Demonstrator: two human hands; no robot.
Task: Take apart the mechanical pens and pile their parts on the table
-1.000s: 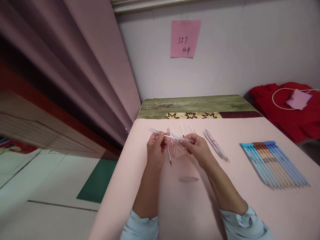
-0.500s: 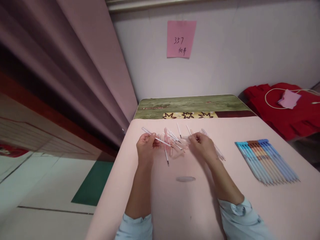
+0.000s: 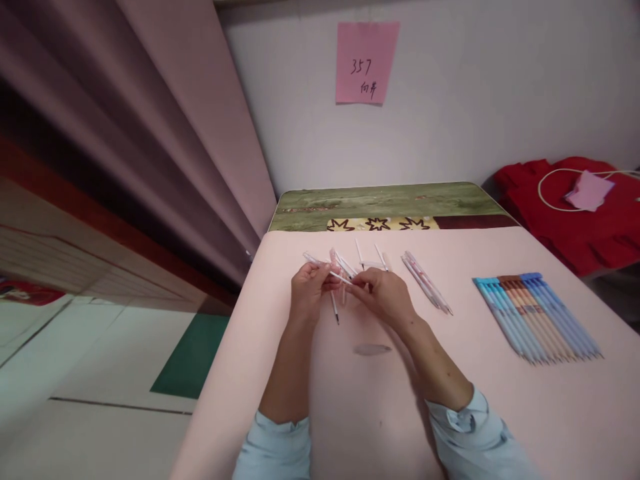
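Note:
My left hand (image 3: 310, 285) is closed around a pen part with a clear top end (image 3: 310, 256), from which a white pen refill (image 3: 338, 275) sticks out to the right. At the refill's far end is my right hand (image 3: 383, 293), its fingers pinched together; whatever lies in them is hidden. Behind and below the hands lie loose white refills (image 3: 359, 251) and pinkish clear pen parts (image 3: 333, 256). One dark-tipped refill (image 3: 335, 310) points toward me. Closer to me rests a translucent pen barrel (image 3: 372, 349).
Several clear pens (image 3: 425, 280) lie together right of my right hand. Further right is a row of blue and brown pens (image 3: 535, 317). A pink cover (image 3: 360, 420) lies over the green table (image 3: 390, 197). Red cloth (image 3: 575, 227) with a cable sits beyond the right edge.
My right hand has moved left from beside the clear pens to the tip of the refill. My left hand has shifted slightly right with the pen part. The view has tilted slightly down.

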